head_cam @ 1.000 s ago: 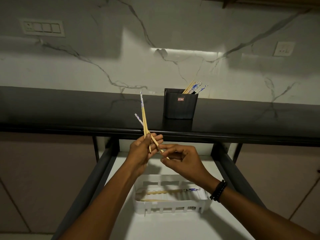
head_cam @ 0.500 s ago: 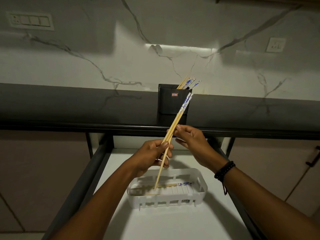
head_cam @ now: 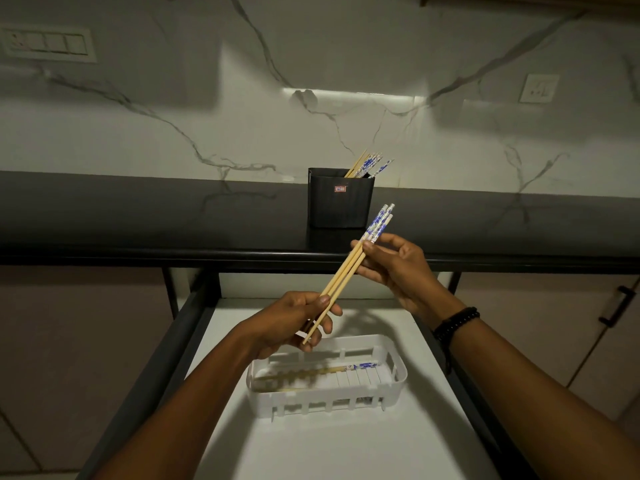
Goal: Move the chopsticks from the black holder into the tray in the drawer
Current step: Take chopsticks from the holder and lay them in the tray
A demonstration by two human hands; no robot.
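A pair of wooden chopsticks with blue-and-white tops slants above the open drawer. My left hand pinches the plain lower ends, and my right hand grips them just below the patterned tops. The black holder stands on the dark counter behind, with several more chopsticks leaning out of its right side. Below my left hand the white slotted tray rests in the drawer, with chopsticks lying flat inside it.
The drawer has a white floor and dark side rails. The black counter edge runs across above it. A marble wall with a switch plate and a socket rises behind. A cabinet handle sits at right.
The held pair went from crossed and near upright in my left hand to aligned and slanting up to the right. My right hand moved from the lower ends up to the patterned tops.
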